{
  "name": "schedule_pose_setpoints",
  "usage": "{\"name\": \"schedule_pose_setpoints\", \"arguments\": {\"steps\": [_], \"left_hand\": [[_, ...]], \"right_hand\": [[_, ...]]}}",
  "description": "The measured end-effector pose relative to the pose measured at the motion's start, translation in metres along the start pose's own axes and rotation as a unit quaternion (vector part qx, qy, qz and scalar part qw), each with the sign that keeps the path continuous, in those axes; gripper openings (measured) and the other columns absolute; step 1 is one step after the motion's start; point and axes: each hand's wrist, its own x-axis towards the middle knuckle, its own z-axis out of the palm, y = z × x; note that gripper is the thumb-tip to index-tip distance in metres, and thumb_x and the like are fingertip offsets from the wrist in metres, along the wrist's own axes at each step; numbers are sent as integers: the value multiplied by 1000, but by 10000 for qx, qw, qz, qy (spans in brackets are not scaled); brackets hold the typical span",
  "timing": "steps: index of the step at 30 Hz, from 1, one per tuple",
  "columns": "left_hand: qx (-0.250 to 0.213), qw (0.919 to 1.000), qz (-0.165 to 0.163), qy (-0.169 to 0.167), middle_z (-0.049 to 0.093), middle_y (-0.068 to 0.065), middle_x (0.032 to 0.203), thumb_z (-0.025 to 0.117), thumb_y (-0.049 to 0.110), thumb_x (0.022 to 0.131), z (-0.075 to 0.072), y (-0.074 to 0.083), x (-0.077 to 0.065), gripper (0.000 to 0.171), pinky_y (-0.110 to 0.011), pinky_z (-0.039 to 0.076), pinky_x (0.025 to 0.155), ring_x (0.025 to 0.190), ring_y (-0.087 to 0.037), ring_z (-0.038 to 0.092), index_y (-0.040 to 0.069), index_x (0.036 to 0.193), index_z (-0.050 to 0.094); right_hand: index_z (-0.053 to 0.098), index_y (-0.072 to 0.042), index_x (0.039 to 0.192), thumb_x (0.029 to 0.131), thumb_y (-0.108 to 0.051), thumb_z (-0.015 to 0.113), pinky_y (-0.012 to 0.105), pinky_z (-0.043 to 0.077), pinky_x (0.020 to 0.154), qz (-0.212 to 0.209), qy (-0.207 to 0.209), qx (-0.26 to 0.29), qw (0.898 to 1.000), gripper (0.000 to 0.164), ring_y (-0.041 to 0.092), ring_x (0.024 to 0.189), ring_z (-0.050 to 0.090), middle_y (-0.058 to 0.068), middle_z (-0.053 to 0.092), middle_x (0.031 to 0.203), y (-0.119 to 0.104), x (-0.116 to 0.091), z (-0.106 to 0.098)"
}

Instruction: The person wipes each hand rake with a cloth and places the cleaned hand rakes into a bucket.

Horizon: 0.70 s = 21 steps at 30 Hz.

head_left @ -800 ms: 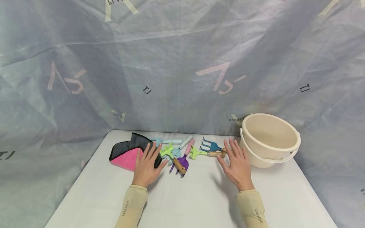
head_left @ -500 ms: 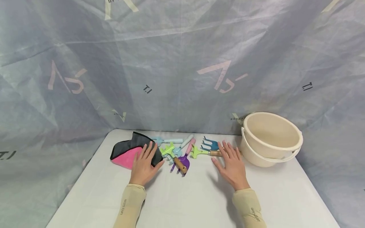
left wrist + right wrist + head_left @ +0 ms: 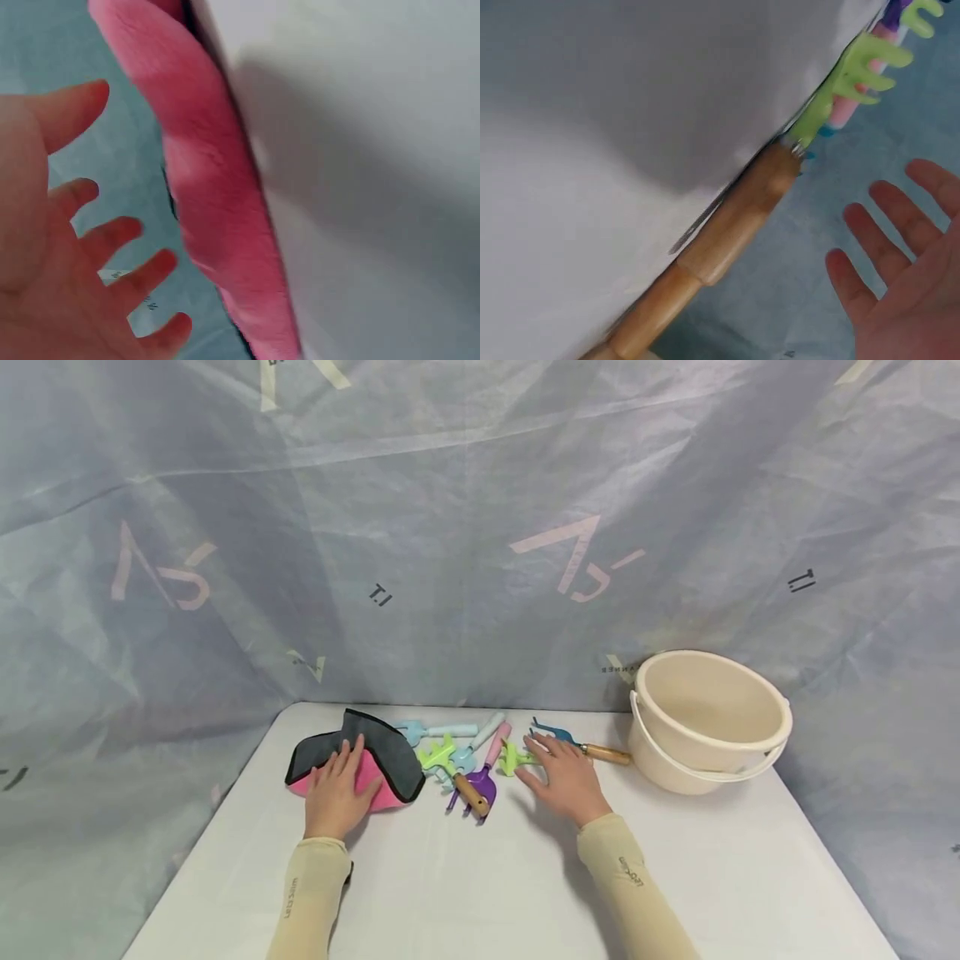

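While both empty hands [image 3: 335, 800] [image 3: 567, 782] spread their fingers, two green rakes [image 3: 440, 755] [image 3: 512, 759] lie nearby.

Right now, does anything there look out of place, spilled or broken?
Nothing looks spilled or visibly broken. One spot looks untidy, though: a green rake lies with its wooden handle across the purple fork rather than beside it. The pink-and-grey cloth also looks rumpled, with both colours showing.

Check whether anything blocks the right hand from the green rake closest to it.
Nothing visible does. The right wrist view shows an open gap between the right hand and the green rake. The blue fork lies on the rake's far side, toward the backdrop.
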Motion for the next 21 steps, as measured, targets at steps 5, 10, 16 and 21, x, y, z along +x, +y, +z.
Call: {"name": "schedule_pose_setpoints", "arguments": {"steps": [5, 10, 16, 21], "left_hand": [[91, 9998, -112, -133, 51, -28, 151, 70, 37, 97, 1, -9, -1, 74, -71, 32, 114, 139, -51, 45, 9, 159, 40], [109, 9999, -50, -12, 62, -25, 131, 77, 30, 92, 0, -10, 1, 56, -63, 51, 93, 118, -45, 55, 4, 139, 61], [-18, 10000, 9, 61, 65, -15, 104, 75, 22, 95, 2, -12, -3, 23, -55, 53, 74, 99, -37, 57, 7, 110, 68], [-542, 9968, 130, 567, 64, -22, 114, 66, 17, 101, 0, -15, -3, 12, -62, 51, 78, 104, -47, 60, 8, 98, 60]], "right_hand": [[68, -7, 133, 96, -38, 72, 59, 50, 104, 488, -19, -283, 9984, 48, 41, 127, 60, 18, 64, 134, 26, 2, 3], [75, -6, 111, 86, -21, 83, 54, 56, 84, 684, 28, -163, 9975, 30, 36, 101, 69, 15, 72, 108, 47, -5, 2], [70, -6, 106, 90, -15, 79, 48, 53, 70, 786, -355, -202, 9961, 21, 27, 80, 63, 9, 63, 90, 40, -14, 7], [58, 0, 107, 96, -5, 65, 50, 54, 75, 879, -605, 201, 9941, 14, 30, 81, 63, 13, 59, 91, 37, -17, 6]]}}
